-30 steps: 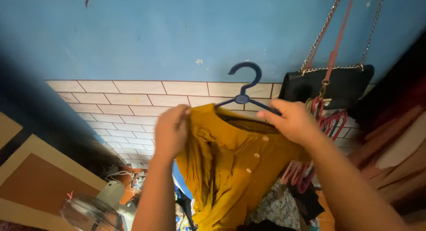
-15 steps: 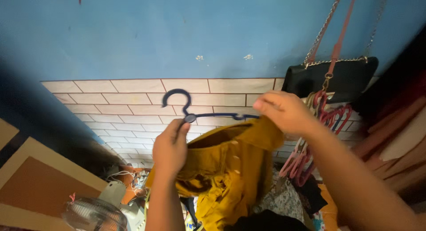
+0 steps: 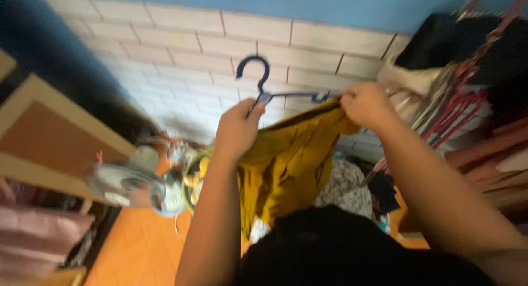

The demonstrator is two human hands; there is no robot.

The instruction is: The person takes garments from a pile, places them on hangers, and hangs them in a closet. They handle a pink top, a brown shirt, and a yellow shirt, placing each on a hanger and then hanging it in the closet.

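Bare forearms, no sleeves (dark, blurred garment low at the chest)

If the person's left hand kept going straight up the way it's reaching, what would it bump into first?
Probably the dark blue hanger: the left hand already sits at its neck, gripping the mustard shirt. Beyond the hook lies the pale brick-pattern wall, though depth is unclear in this blurred view.

No packages, labels, signs or screens in view
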